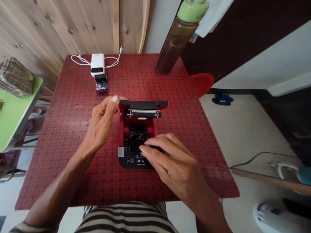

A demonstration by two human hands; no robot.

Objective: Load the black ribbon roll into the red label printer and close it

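Observation:
A small red and black printer (121,136) sits on the table before me with its lid (143,104) tilted up. A roller bar runs along the underside of that lid. My left hand (103,121) grips the lid's left corner between thumb and fingers. Within the open compartment is a shiny black item (138,134) that looks wrapped in plastic film. Over the compartment's right front edge, my right hand (172,155) has its thumb and index finger drawn close together at the black item. What lies between those fingertips is hidden. Small buttons and print line the printer's front panel.
The red patterned table (73,161) carries a white power bank (97,63) with a white cable, a crumpled black wrapper (101,83) and a tall brown bottle (171,45) with a green cap. A red stool (202,83) stands beyond the right edge, a green table (14,113) at left.

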